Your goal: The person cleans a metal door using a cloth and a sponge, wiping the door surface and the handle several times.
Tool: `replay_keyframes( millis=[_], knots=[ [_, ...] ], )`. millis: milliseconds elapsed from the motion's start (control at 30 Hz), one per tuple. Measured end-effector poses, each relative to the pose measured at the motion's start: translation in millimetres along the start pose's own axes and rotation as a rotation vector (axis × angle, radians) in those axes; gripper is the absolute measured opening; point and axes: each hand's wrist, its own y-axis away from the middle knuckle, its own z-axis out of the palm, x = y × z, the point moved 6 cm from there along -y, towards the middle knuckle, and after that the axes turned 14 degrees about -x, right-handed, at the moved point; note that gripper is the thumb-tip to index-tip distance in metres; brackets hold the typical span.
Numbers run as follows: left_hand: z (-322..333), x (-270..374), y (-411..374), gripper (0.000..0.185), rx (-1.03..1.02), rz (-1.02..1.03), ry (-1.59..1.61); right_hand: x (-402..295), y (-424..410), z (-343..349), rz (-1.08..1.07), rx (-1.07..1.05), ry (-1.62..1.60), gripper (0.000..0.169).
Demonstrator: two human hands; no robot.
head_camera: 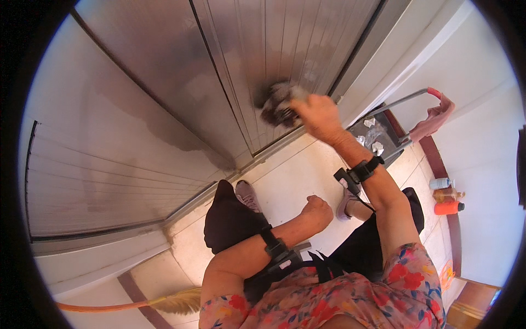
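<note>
A crumpled grey-brown rag (pixel 280 105) is pressed against the lower part of a ribbed, shiny door panel (pixel 230 78). My right hand (pixel 322 117) grips it; hand and rag are both blurred. Dark wet-looking patches mark the door to the left of the rag. My left hand (pixel 316 214) is curled into a fist between my knees, above the tiled floor, with nothing visible in it. A black strap with a small device sits on each of my forearms.
Right of the door stands a dark dustpan (pixel 392 154) holding crumpled white tissues (pixel 377 148), a pink cloth (pixel 433 117) over its metal handle. Several bottles, one of them orange (pixel 448 208), line the right wall. A broom (pixel 176 302) lies at lower left.
</note>
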Motion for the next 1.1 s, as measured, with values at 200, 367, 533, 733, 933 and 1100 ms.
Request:
replay_keyframes(
  millis=[200,367,533,733,933,1100],
  knots=[
    [-1,-2,3,0.007,0.034,-0.023,0.014,125,42,34,0.787,0.299,-0.550,0.038],
    [-2,-1,0,0.006,0.041,0.004,0.008,93,46,101,0.806,0.111,-0.651,0.046],
    [-2,-2,1,0.005,0.099,-0.013,0.007,59,22,20,0.505,0.495,-0.643,0.044],
    [1,5,-1,0.006,0.106,0.021,-0.027,122,-3,-66,0.515,0.796,-0.530,0.044],
    [-7,0,1,0.007,0.124,-0.006,-0.020,133,29,55,0.887,0.341,-0.721,0.048],
    [-13,-1,-3,0.009,-0.015,0.017,0.062,79,33,92,0.849,0.235,-0.800,0.049]
  ],
)
